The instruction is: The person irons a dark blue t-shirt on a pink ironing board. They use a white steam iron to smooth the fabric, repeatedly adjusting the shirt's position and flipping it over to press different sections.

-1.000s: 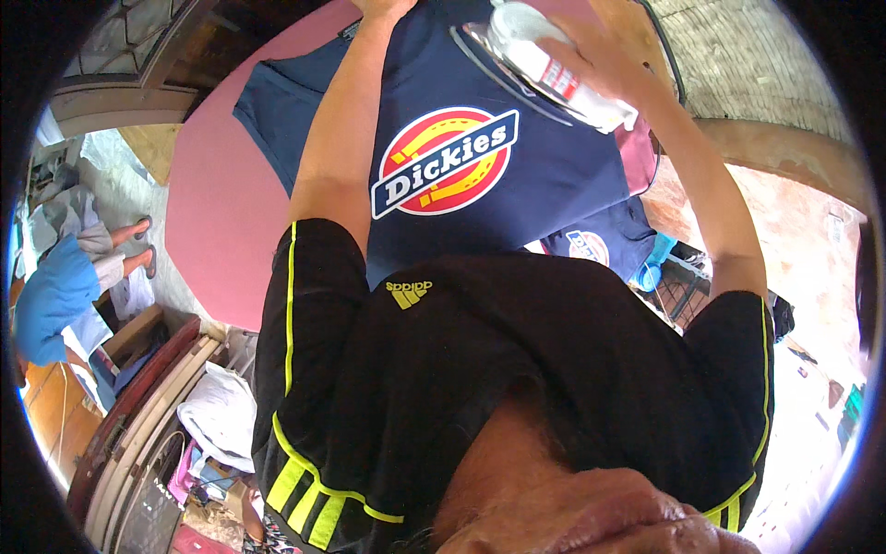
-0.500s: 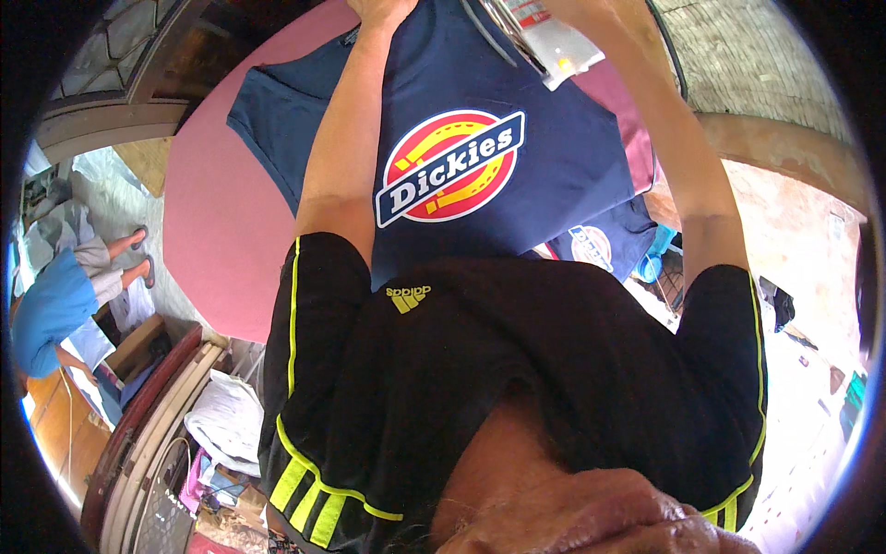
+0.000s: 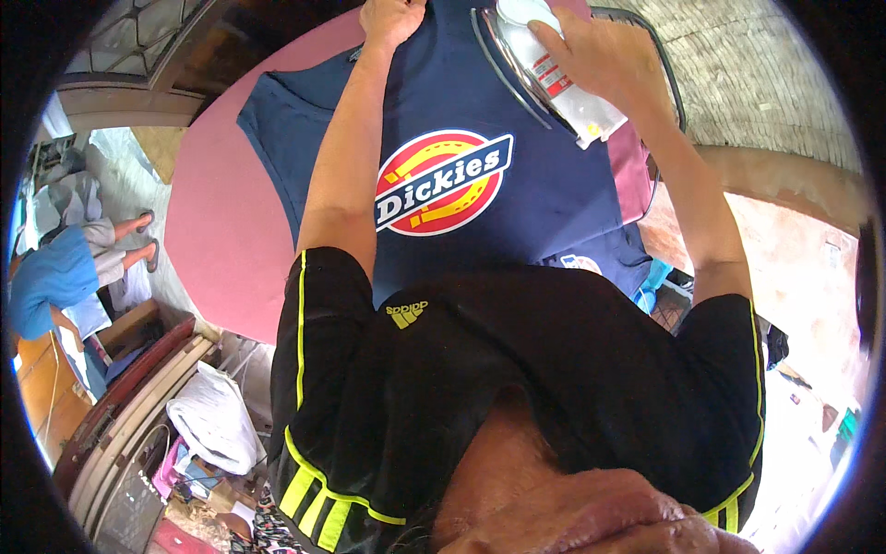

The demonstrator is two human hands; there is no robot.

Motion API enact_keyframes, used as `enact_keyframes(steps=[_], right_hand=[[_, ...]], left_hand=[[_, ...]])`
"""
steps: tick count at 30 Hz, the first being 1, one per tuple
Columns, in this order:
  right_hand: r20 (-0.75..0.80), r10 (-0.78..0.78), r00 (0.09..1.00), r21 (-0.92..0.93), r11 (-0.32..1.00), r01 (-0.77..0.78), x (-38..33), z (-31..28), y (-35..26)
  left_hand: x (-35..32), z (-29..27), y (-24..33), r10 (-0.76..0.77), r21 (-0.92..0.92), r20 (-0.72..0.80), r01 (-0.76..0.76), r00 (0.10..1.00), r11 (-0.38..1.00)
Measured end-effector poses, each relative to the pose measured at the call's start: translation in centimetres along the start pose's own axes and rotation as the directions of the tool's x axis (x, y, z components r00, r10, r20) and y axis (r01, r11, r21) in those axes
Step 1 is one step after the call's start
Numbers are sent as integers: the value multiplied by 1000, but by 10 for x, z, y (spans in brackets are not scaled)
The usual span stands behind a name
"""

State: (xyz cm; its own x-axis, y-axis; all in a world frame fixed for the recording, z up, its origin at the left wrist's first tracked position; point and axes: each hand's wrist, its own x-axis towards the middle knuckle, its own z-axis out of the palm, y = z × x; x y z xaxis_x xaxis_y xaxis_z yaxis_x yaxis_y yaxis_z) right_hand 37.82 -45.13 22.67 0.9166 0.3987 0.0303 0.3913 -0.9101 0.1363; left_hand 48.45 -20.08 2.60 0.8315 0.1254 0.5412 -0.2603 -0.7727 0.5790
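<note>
A navy T-shirt [image 3: 434, 97] with a red, yellow and white printed emblem lies spread on a pink ironing board [image 3: 221, 231]. At the far edge, my left hand [image 3: 392, 22] is closed, its fingers curled on the shirt's fabric; the fingertips are partly hidden. My right hand [image 3: 604, 57] grips a white clothes iron [image 3: 551, 78] by its handle. The iron rests on the right part of the shirt, to the right of my left hand and beyond the emblem.
Another dark printed garment [image 3: 604, 258] hangs at the board's near right edge. A dark metal frame [image 3: 678, 92] curves round the right end. At far left a person in a blue top [image 3: 55, 286] bends over. A white bundle [image 3: 212, 420] lies among clutter at lower left.
The iron and my right hand have come nearer and show more fully. My left hand sits slightly nearer in the picture, and the view has shifted a little.
</note>
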Motion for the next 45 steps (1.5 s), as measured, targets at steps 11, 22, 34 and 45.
enact_keyframes(steps=[11, 22, 34, 45], right_hand=[[-203, -55, 978, 519, 841, 155, 72, 80, 27], [-107, -476, 873, 546, 706, 452, 57, 82, 41], [-148, -796, 586, 459, 470, 754, 81, 35, -79], [-17, -545, 838, 672, 615, 413, 82, 19, -184]], left_hand=[[13, 3, -9, 30, 44, 158, -38, 987, 998], [-45, -196, -79, 41, 491, 414, -261, 909, 831], [-83, -228, -131, -196, -38, 322, 220, 926, 975], [-77, -221, -135, -104, 210, 168, 68, 980, 975]])
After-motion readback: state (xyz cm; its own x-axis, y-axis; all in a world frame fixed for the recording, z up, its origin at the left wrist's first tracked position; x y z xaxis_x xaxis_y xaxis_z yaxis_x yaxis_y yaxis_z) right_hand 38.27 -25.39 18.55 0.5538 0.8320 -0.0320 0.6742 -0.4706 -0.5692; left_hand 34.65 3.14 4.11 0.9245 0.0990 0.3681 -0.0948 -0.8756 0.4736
